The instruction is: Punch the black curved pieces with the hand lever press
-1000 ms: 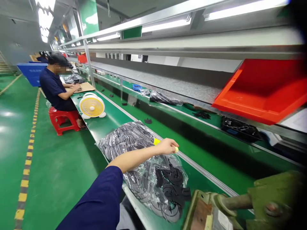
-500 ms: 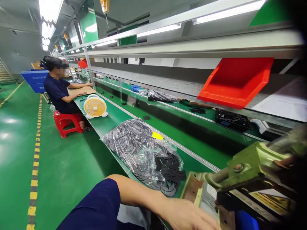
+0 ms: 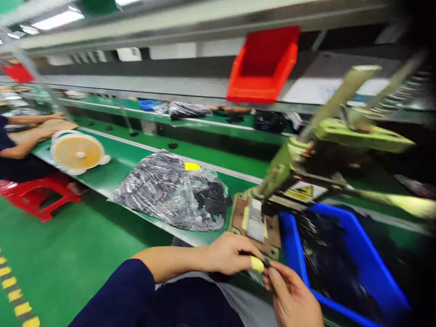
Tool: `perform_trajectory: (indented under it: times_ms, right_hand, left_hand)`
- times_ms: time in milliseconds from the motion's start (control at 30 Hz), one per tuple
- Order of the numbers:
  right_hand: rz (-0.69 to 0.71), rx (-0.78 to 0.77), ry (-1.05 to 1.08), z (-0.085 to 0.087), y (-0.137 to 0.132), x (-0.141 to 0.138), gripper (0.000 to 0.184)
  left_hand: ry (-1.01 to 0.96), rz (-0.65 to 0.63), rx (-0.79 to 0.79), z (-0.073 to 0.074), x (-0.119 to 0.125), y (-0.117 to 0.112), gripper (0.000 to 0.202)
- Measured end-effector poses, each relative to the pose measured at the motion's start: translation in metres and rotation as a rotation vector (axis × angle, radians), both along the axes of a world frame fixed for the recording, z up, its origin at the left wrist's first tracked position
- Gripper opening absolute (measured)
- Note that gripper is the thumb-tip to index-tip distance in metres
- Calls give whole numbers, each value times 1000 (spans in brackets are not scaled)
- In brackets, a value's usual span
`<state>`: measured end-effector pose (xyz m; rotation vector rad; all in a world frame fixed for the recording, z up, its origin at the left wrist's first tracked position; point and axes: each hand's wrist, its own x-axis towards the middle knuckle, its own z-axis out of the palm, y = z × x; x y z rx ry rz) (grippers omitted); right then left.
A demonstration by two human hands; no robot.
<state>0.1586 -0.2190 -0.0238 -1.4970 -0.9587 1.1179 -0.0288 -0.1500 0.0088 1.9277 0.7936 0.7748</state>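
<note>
My left hand [image 3: 230,253] is closed in a pinch, with a yellow covering on its thumb. Opposite it, the fingertips of my right hand [image 3: 291,293] are pinched too. Between both sets of fingertips sits a small black piece [image 3: 266,264], mostly hidden and blurred. Just beyond the hands stands a green hand-lever press [image 3: 282,165] on a brown base plate. A blue bin [image 3: 366,254] holding black parts is to the right of the press. To the left, a clear plastic bag [image 3: 163,190] full of dark curved pieces lies on the green bench.
A yellow-and-white fan [image 3: 80,152] stands farther left on the bench. Beyond it a co-worker's arms [image 3: 30,136] rest over brown cardboard, near a red stool [image 3: 37,195]. A red bin [image 3: 262,66] hangs above the back shelf. Black pieces [image 3: 172,146] lie on the green strip behind the bench.
My view has swung right and down, bringing the press, the blue bin and my right hand into sight. My left hand, earlier stretched near the press base, is now pinching together with the right.
</note>
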Motion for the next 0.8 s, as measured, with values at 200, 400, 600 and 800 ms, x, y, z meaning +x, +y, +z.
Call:
perform_trajectory:
  times_ms: [200,400,600,800]
  right_hand:
    - [-64,38,101,15,8,-24,45]
    - [-56,55,66,13,0,-29,40]
    - [-50,132,-66,9,-7,-30,23]
    - [-64,154,-150,-5,-13,-32,19]
  left_hand:
    - [-212,72,102,0,-7,-1,19]
    - [-199,101,-3,-13,-11,1,12]
    - [-222,87,-134,-27,-14,-2,12]
    - [-233,79,-294,-37,-16,-6,18]
